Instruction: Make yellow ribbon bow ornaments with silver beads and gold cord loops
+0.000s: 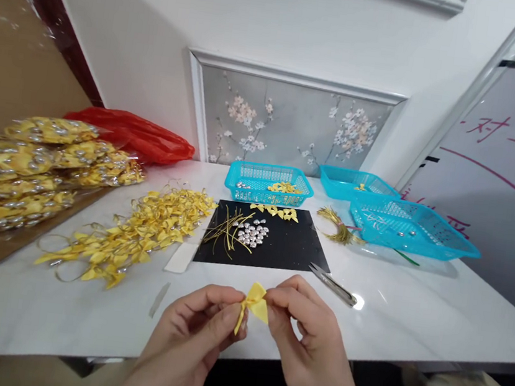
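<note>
Between my two hands is a yellow ribbon bow point(256, 303), held above the table's front edge. My left hand point(205, 331) pinches it near its knot and left tail. The fingertips of my right hand point(309, 328) close on its right side. Just beyond lies a black mat point(283, 252), bearing silver heart-shaped beads point(254, 232), thin gold-coloured ties point(229, 230) and a row of yellow bows point(278, 211). Metal thread snips point(333, 284) rest at the mat's right front corner, close to my right hand.
A pile of yellow bows with ties point(155, 224) spreads to the left, beside bagged bows point(20, 170) on cardboard. A red plastic bag point(129, 130) lies behind. Blue baskets point(272, 171) stand at the back and right, near a bundle of gold ties point(340, 228).
</note>
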A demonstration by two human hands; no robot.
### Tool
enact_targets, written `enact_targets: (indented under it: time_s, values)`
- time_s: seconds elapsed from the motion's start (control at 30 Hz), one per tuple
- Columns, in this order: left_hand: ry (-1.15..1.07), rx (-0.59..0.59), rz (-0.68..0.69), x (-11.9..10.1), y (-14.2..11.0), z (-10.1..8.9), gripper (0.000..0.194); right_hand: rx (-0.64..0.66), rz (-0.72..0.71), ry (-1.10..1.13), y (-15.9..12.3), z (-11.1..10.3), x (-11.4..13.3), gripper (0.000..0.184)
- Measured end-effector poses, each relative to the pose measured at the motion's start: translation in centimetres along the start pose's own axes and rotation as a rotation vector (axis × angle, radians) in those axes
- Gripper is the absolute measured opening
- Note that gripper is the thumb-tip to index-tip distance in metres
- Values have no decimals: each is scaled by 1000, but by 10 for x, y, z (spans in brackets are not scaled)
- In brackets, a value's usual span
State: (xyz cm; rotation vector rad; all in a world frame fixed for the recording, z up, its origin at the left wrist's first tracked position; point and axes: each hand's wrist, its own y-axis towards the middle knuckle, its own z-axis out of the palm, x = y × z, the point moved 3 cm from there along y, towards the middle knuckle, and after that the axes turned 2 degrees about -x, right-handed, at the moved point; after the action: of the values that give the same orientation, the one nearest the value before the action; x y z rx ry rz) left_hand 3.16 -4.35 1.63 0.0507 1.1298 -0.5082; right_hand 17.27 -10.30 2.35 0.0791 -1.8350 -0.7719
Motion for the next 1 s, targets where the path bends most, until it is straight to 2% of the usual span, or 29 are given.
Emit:
enact_targets:
  time_s: [0.27, 0.47, 0.57, 0.77, 0.9, 1.0]
  values:
    - [43, -30, -9, -2, -3, 1, 20, -5, 13, 38, -4, 5, -2, 22]
    - [374, -25, 231, -9, 0, -1, 6, 35, 76, 113, -11, 11, -9, 21]
    - [491, -66, 283, -13, -2, 1, 3, 10, 100, 137, -15, 13, -12, 20]
    - [500, -75, 280, -15, -2, 2, 6, 7, 77, 114, -14, 14, -14, 21]
    - [477, -28, 296, -12, 1, -1, 11, 41, 22, 75, -11, 13, -15, 23]
    - [467, 10, 300, -10, 2, -1, 13, 28, 49, 62, -12, 14, -15, 25]
